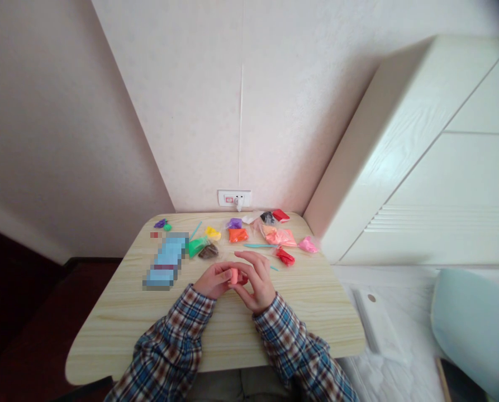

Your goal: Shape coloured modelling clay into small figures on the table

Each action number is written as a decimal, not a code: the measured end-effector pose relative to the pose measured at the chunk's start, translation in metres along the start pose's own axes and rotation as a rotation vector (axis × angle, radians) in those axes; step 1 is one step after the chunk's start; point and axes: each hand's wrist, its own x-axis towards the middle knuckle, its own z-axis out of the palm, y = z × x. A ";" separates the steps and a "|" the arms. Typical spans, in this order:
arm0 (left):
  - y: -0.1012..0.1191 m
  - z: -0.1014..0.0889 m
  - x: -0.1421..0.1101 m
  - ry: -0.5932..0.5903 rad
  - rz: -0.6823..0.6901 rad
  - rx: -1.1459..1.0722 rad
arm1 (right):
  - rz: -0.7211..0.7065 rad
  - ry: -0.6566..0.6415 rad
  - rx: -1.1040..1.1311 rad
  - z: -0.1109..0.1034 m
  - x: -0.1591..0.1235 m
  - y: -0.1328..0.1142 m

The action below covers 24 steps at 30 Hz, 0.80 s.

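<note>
Between my two hands, above the middle of the table (182,335), is a small salmon-pink piece of modelling clay (234,276). My left hand (215,279) has its thumb and fingers closed on the clay from the left. From the right, my right hand (257,282) pinches the same piece between thumb and fingers, its other fingers curved above. Beyond my hands lie bags of coloured clay: green (198,246), brown (209,251), orange (238,235), peach-pink (285,238) and red (285,257). A blue modelling tool (258,245) lies among them.
A pixelated blue flat item (167,261) lies left of my hands. Yellow clay (213,233), purple clay (234,223) and bright pink clay (308,244) are farther back. Behind the table is a wall with a socket (234,198); a white cabinet (400,139) stands right.
</note>
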 end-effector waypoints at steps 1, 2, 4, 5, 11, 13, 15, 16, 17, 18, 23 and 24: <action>0.000 0.000 0.000 -0.003 -0.003 -0.002 | 0.005 -0.001 0.003 0.000 0.000 0.000; 0.000 0.001 0.000 -0.005 -0.005 -0.003 | 0.008 -0.001 0.006 0.000 0.000 0.000; 0.001 0.001 0.000 -0.007 -0.007 -0.006 | 0.008 0.000 0.013 -0.001 0.000 0.000; 0.001 0.002 0.000 -0.007 -0.006 -0.008 | 0.005 0.000 0.016 -0.001 0.000 0.000; 0.001 0.001 0.001 -0.002 0.001 -0.021 | 0.024 -0.003 0.025 0.000 0.001 0.000; 0.000 0.000 0.001 -0.002 -0.010 -0.021 | 0.035 0.001 0.020 0.000 0.001 0.000; -0.001 -0.002 0.000 0.000 -0.024 -0.020 | 0.046 0.014 0.017 0.000 0.000 0.000; -0.001 -0.003 0.000 0.004 -0.028 -0.019 | 0.049 0.017 0.016 0.000 0.000 0.000; -0.002 -0.004 0.000 0.011 -0.029 -0.018 | 0.050 0.020 0.017 0.000 0.001 0.000; -0.002 -0.005 0.000 0.018 -0.025 -0.020 | 0.050 0.019 0.018 0.000 0.001 0.000; 0.002 -0.004 0.000 0.135 0.033 0.024 | 0.071 0.028 0.013 -0.001 0.003 0.000; 0.004 -0.003 0.000 0.170 0.043 0.060 | 0.082 0.030 0.007 -0.001 0.003 0.000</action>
